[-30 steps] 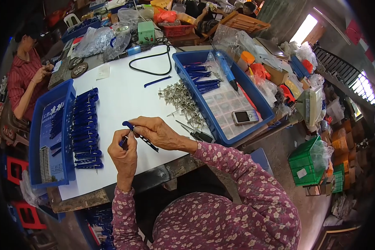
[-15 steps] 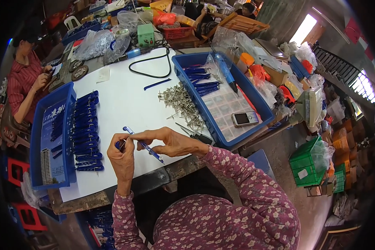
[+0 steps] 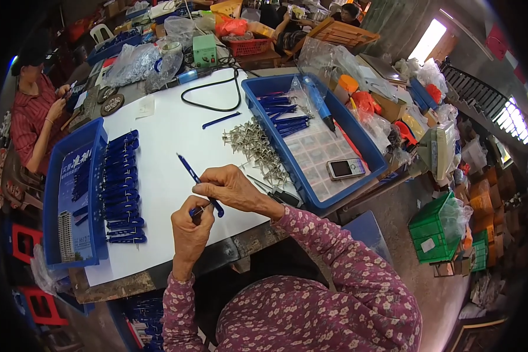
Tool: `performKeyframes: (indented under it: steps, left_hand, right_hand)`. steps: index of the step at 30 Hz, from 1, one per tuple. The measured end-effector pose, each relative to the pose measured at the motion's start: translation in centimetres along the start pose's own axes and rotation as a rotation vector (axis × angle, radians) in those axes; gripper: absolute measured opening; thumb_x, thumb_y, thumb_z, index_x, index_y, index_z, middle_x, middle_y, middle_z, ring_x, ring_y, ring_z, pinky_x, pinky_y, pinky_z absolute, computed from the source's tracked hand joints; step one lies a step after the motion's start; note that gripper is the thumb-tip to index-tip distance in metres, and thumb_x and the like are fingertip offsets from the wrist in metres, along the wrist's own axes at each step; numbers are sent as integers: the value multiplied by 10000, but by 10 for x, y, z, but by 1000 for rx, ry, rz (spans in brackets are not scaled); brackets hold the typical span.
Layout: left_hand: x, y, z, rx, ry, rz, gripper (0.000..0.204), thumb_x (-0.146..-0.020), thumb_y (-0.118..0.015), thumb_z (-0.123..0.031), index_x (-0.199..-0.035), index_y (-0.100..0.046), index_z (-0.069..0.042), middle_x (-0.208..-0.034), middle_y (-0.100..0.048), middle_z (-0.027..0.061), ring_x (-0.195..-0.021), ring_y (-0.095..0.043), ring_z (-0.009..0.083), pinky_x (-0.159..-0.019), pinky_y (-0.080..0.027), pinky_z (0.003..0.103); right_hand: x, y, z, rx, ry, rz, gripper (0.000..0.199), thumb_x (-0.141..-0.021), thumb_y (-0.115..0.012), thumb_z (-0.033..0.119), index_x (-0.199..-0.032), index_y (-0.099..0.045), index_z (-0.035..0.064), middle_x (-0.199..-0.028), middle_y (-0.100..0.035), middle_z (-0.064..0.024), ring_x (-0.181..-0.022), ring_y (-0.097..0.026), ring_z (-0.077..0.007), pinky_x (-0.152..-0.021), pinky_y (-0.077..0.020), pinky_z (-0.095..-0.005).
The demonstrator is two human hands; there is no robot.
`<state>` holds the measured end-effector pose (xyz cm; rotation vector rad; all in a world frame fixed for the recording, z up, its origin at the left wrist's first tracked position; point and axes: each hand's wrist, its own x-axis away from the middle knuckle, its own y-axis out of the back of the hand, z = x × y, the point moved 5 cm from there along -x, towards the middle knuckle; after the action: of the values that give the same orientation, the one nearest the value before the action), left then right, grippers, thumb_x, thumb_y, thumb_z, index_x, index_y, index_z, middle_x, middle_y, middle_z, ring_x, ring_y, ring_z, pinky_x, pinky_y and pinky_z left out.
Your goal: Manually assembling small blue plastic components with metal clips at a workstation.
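closely, over the near edge of the white tabletop point(image 3: 158, 176), both hands meet on one slim blue pen-like tool point(image 3: 200, 185). right hand point(image 3: 232, 188) is clamped around its middle, fingers curled over the shaft, the tip slanting up and away to the left. left hand point(image 3: 190, 226) sits just below, fingers pinched together on the tool's lower end, where a small dark piece shows; what that piece is cannot be told. tool held clear above the tabletop, not resting on it.

left of the hands: a row of matching blue tools point(image 3: 120, 188) laid side by side, next to a blue tray point(image 3: 53, 193). right of the hands: a loose heap of small metal parts point(image 3: 255, 146), then a larger blue bin point(image 3: 358, 141) holding more blue pieces, a clear compartment box and a small phone point(image 3: 346, 168). one stray blue tool point(image 3: 221, 120) and a black cable loop point(image 3: 214, 94) lie farther back. another person in a red shirt point(image 3: 32, 117) sits at the far left.
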<state>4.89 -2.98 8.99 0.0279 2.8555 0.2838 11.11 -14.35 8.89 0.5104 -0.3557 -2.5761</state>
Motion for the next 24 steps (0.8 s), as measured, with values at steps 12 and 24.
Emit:
performKeyframes:
  steps: [12, 24]
  left_hand:
    - [-4, 16, -9, 59, 1, -51, 82, -788, -584, -52, -738, -536, -8, -582, -432, -56, -540, -349, 4, -463, -271, 179]
    - [-11, 31, 18, 190, 35, -54, 71, -794, -575, -85, -765, -561, -22, -551, -445, -48, -507, -358, 10, -464, -280, 171]
  right_hand:
    - [0, -14, 5, -278, -153, 82, 362, -902, -468, 281, -734, -592, -14, -533, -485, -15, -474, -427, -64, -444, -346, -216]
    - [25, -23, 10, -774, -199, 334, 585, -928, -322, 441, -976, -579, -83, -444, -400, 18, -351, -292, -49, -399, -279, -178]
